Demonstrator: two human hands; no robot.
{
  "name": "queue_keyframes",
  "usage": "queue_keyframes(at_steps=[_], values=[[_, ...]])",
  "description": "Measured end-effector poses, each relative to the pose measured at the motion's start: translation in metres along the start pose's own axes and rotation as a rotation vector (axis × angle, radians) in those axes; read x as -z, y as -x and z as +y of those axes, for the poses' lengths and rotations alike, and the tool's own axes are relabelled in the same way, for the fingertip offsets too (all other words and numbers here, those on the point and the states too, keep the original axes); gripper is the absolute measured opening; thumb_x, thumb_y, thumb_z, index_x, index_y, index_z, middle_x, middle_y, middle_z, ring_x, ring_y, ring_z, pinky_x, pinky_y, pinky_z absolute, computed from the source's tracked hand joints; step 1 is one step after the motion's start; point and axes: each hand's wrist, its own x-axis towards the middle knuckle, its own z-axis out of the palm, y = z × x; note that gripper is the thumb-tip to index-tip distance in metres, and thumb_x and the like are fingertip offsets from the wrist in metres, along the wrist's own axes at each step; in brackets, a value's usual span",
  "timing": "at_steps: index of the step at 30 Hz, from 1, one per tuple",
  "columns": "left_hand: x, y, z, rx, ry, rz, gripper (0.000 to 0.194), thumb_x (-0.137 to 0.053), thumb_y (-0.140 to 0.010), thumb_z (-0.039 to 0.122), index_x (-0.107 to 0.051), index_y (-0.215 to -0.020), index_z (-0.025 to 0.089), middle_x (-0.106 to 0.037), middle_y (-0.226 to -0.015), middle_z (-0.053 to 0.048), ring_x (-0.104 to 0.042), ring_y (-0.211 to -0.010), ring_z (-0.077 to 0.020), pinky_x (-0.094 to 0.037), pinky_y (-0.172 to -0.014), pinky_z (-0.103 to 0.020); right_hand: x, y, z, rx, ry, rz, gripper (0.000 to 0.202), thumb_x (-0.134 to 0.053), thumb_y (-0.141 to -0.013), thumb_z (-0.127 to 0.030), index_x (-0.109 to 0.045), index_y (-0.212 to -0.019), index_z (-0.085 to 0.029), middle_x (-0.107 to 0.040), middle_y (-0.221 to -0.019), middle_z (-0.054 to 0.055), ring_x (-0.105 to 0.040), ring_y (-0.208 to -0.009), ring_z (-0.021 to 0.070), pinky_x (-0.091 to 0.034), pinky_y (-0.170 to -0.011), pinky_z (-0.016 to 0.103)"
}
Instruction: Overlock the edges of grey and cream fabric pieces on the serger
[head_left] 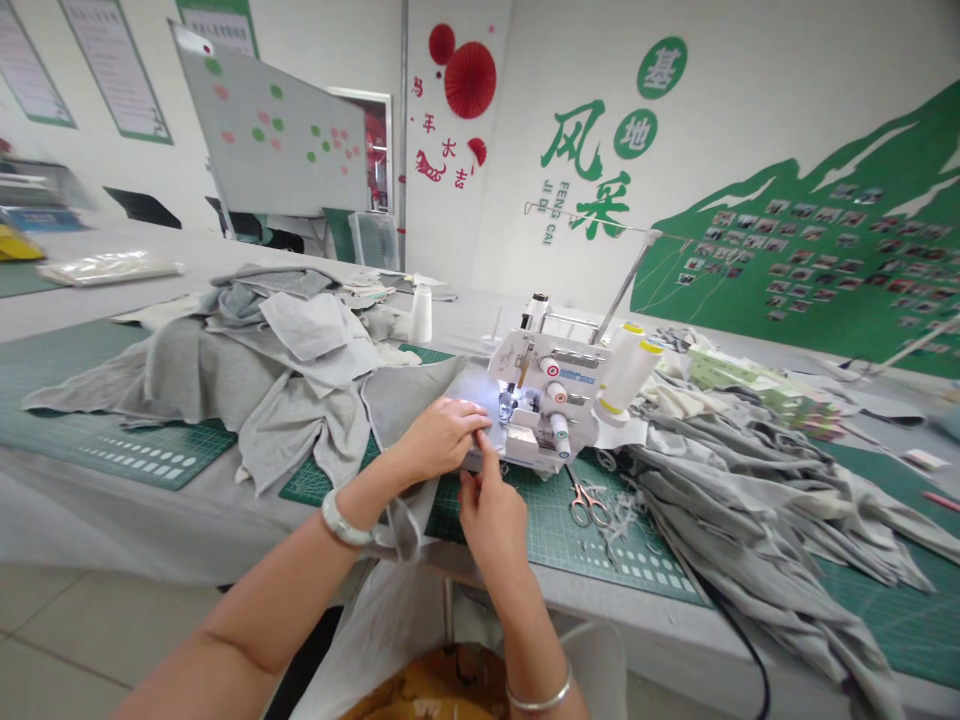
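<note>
A piece of grey fabric lies at the front of a white overlock sewing machine, whose lamp lights the needle area. My left hand rests on this fabric, its fingers stretched toward the presser foot and its thumb hidden. Close beside it, my right hand is at the fabric's near edge. Its index finger points forward onto the cloth, the thumb sits next to it and the other fingers are curled. The fingertips of both hands nearly meet, just left of the needle area.
Crumpled grey cloth is heaped on the left, and more grey fabric hangs over the right table edge. Scissors and thread scraps lie on a green cutting mat. Thread cones stand behind the machine; a white cone stands farther left.
</note>
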Motion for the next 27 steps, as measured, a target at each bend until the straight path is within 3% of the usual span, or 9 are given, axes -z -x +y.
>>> queue_keyframes(at_steps=[14,27], values=[[-0.01,-0.008,-0.014,0.049,-0.03,-0.034,0.041,-0.04,-0.087,0.009,-0.063,-0.12,0.018,-0.061,-0.127,-0.008,-0.055,-0.117,-0.0214,-0.041,-0.099,-0.039,0.002,-0.002,0.001,-0.006,0.026,-0.068,0.062,-0.049,-0.09,-0.019,-0.029,-0.148,-0.019,-0.074,-0.084,0.009,-0.07,-0.065,0.0265,-0.039,-0.053,0.028],[-0.008,-0.009,-0.01,0.133,-0.135,-0.067,0.043,-0.039,-0.088,0.011,-0.059,-0.124,0.021,-0.059,-0.13,-0.005,-0.053,-0.117,-0.0195,-0.04,-0.094,-0.034,0.009,-0.006,-0.005,-0.056,0.153,-0.125,0.058,-0.049,-0.092,-0.018,-0.028,-0.147,-0.019,-0.074,-0.085,0.008,-0.072,-0.072,0.0243,-0.044,-0.058,0.026]])
